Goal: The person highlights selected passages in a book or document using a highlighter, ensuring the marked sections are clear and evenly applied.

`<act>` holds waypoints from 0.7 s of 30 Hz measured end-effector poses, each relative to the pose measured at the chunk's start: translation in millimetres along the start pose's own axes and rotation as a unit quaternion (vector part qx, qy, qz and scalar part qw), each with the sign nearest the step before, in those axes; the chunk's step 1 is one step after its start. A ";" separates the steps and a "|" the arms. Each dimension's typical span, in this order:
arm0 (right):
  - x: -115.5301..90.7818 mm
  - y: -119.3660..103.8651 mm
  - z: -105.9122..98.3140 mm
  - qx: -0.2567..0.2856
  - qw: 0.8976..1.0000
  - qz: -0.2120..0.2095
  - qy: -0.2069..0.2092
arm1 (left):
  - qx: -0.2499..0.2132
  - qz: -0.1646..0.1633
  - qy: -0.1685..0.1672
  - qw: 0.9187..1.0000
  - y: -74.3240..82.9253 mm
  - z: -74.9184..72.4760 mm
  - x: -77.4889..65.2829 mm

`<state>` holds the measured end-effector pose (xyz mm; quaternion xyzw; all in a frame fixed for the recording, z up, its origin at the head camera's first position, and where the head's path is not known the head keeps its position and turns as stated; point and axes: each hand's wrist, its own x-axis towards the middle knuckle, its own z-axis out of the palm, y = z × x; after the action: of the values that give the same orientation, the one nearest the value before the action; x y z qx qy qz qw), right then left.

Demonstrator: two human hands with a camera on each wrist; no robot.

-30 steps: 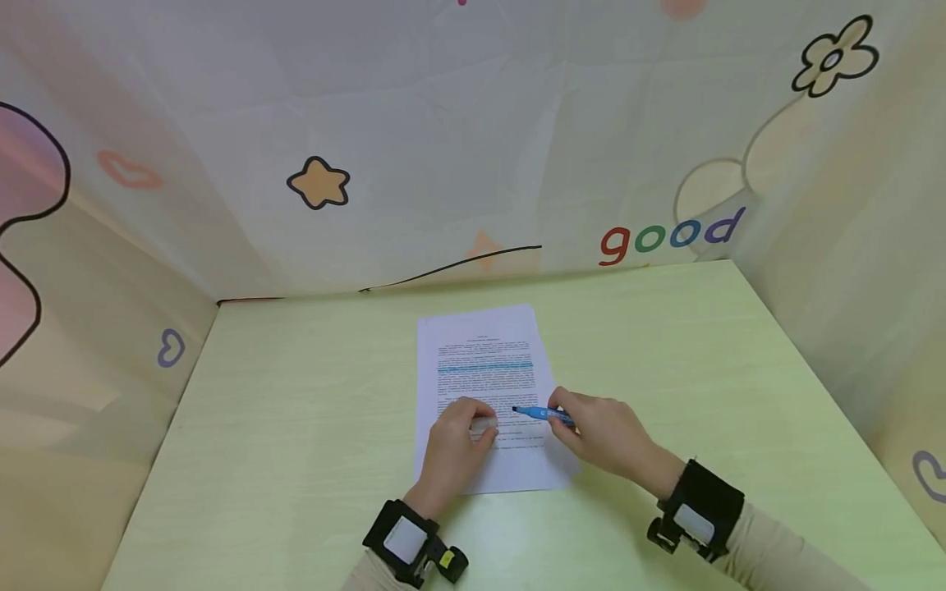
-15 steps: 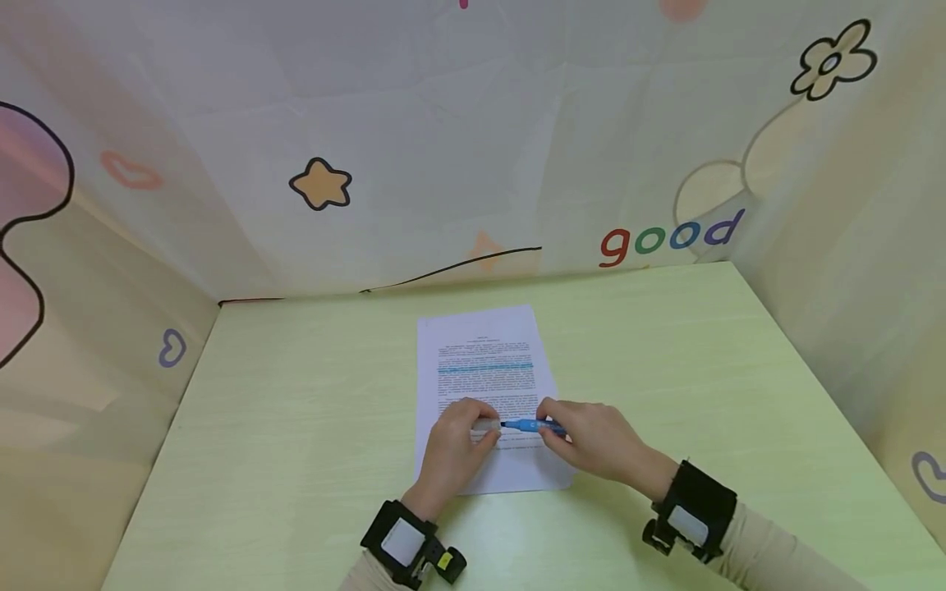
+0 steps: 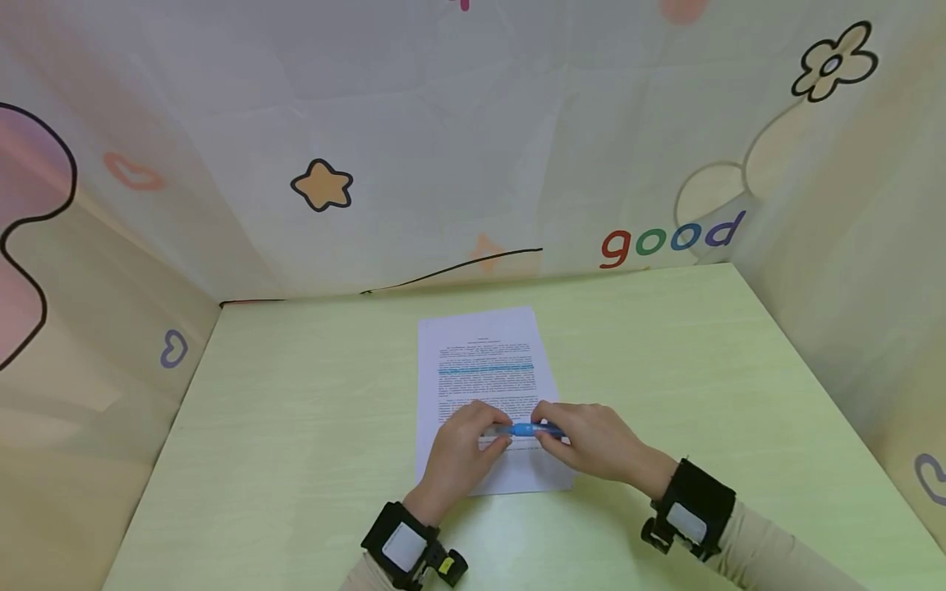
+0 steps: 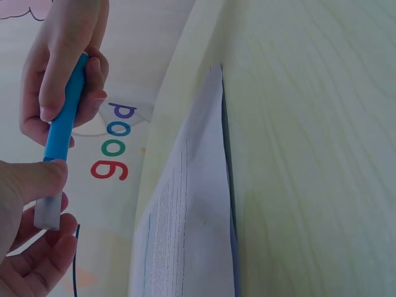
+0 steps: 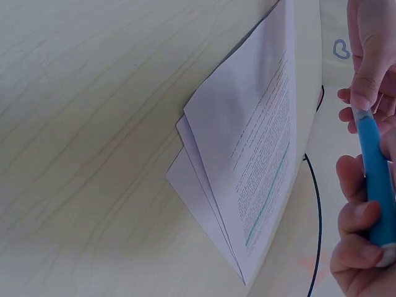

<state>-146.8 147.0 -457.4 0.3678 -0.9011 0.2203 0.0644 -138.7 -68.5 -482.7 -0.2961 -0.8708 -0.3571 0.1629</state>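
Note:
My right hand point(image 3: 597, 439) grips a blue highlighter point(image 3: 523, 429) by its barrel, above the lower half of the printed sheets point(image 3: 436, 328). From the other side, my left hand point(image 3: 456, 453) pinches the grey cap point(image 4: 48, 213) between thumb and fingers. The cap sits over the highlighter's tip, in line with the barrel, as both wrist views show. How firmly it is seated I cannot tell. A blue highlighted band point(image 3: 485, 369) crosses the text on the top sheet. The left wrist view shows the blue barrel point(image 4: 59, 136) between the two hands.
The sheets lie on a pale green table point(image 3: 296, 410), their corners point(image 5: 198, 167) fanned and slightly lifted in the right wrist view. A printed curtain point(image 3: 443, 123) closes off the back and both sides of the table.
My right hand has moved left and slightly down, bringing the bare highlighter tip to the cap in my left hand. The tip is now inside the cap. The left hand has shifted slightly right.

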 end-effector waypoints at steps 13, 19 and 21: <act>1.5 -2.9 0.7 0.038 0.999 -0.024 -0.010 | 0.033 0.049 -0.023 0.998 -1.8 -5.3 -4.1; 1.9 -3.7 0.6 0.032 0.999 -0.023 -0.013 | 0.055 0.051 -0.031 0.997 -4.4 -6.1 -6.1; 1.4 -3.6 0.4 0.030 0.999 -0.026 -0.010 | 0.066 0.051 -0.035 0.996 -5.4 -7.7 -7.1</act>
<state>-145.3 143.6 -456.1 0.3951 -0.8848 0.2417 0.0502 -136.2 -80.0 -483.7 -0.3406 -0.8815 -0.2797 0.1697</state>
